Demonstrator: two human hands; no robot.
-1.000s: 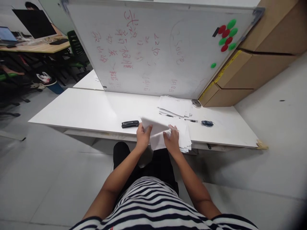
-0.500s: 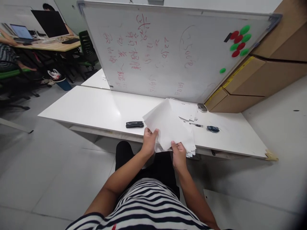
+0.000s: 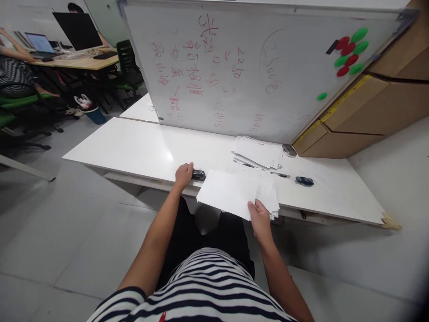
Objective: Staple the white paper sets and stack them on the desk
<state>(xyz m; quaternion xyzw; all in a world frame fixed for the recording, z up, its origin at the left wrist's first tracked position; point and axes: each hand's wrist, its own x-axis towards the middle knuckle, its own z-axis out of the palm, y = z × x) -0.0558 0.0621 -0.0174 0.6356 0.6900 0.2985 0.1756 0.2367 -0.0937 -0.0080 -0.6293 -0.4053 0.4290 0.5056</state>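
A black stapler point(image 3: 199, 175) lies near the front edge of the white table point(image 3: 134, 143). My left hand point(image 3: 184, 175) is closed over its left end, so that end is hidden. My right hand point(image 3: 260, 216) pinches the near right part of some white paper sheets point(image 3: 228, 191). These sheets rest over other papers point(image 3: 269, 190) at the table's front edge, with uneven corners showing on the right. Behind them a second stack of papers point(image 3: 257, 151) lies by the whiteboard, and a pen point(image 3: 280, 175) is to its right.
A whiteboard point(image 3: 214, 67) with red writing and round magnets stands along the table's back. At right are cardboard boxes point(image 3: 362, 107), a grey mouse point(image 3: 289, 150) and a dark blue object point(image 3: 304, 181). A person point(image 3: 15, 67) sits far left near a blue bin point(image 3: 96, 116).
My left hand has let go of the paper and moved left onto the stapler. The sheets, raised before, now lie lower and flatter in my right hand. The view has shifted slightly.
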